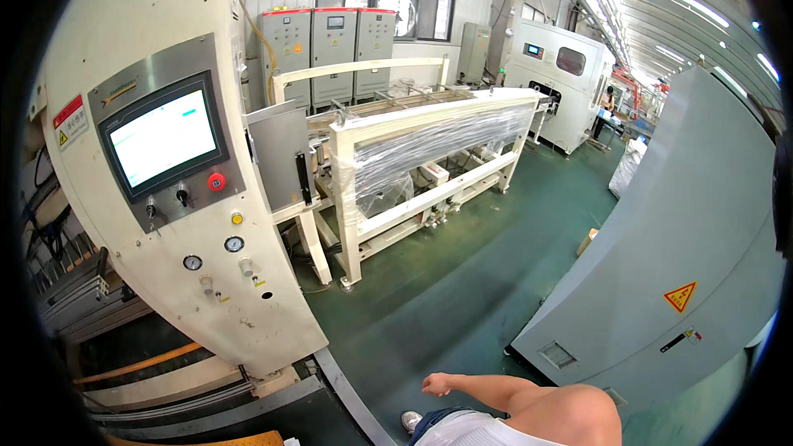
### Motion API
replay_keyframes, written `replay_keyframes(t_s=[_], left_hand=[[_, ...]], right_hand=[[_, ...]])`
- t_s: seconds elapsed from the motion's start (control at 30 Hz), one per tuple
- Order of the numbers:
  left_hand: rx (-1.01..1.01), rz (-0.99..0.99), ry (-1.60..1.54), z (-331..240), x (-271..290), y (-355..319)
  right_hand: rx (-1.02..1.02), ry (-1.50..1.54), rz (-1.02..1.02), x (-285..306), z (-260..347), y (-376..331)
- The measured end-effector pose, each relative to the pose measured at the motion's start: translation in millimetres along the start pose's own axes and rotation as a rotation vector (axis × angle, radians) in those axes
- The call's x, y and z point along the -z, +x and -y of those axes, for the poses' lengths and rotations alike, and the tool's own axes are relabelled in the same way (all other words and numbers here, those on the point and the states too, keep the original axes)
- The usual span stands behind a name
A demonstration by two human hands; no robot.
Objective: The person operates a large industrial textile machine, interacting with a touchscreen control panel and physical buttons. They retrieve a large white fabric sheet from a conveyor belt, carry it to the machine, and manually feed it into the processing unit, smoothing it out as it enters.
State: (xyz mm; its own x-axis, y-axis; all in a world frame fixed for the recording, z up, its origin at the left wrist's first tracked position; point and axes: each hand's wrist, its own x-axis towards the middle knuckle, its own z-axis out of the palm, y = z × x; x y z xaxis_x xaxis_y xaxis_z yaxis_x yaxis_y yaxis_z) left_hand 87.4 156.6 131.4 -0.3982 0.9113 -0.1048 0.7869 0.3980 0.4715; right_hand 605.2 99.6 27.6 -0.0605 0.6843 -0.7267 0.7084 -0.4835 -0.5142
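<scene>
My right hand (436, 384) hangs in front of my body near the bottom of the view, above the green floor. Its fingers are curled into a loose fist, and nothing shows in them. The bare right arm (496, 392) reaches in from the lower right, beside my white top (467, 429). My left hand is out of sight. To the left stands a cream machine cabinet (273, 306) with a lit touchscreen (163, 139), a red emergency stop button (216, 182), black knobs and pressure gauges (235, 244). The right hand touches none of these.
A cream conveyor frame (429, 116), wrapped in clear film, runs toward a white machine (553, 66). Grey control cabinets (333, 54) line the back wall. At right rises a large grey cabinet (652, 248) with a warning label. Another person (608, 102) is far off.
</scene>
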Motion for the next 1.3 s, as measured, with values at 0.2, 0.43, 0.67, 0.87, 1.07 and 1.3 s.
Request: replay_keyframes(t_s=[0.2,0.43,0.67,0.87,1.07,1.3], left_hand=[[-0.134,-0.152,0.049,7.1,-16.7,3.0],[-0.12,-0.045,0.111,1.6,-31.9,14.7],[-0.262,-0.19,0.149,36.1,-48.0,21.8],[-0.261,-0.269,0.198,36.8,-55.4,20.0],[-0.252,-0.276,0.162,3.1,-29.3,11.6],[-0.269,-0.318,0.167,4.8,-12.8,-0.8]], right_hand=[[-0.051,-0.023,0.048,20.8,-8.5,-2.7],[-0.267,0.134,0.017,19.2,-49.1,-16.0],[-0.415,0.217,0.042,16.7,-40.7,-25.2],[-0.367,0.148,-0.025,52.1,-62.8,-21.3],[-0.423,0.268,-0.114,78.3,-40.7,-46.4],[-0.406,0.276,-0.076,61.9,-43.1,-56.9]])
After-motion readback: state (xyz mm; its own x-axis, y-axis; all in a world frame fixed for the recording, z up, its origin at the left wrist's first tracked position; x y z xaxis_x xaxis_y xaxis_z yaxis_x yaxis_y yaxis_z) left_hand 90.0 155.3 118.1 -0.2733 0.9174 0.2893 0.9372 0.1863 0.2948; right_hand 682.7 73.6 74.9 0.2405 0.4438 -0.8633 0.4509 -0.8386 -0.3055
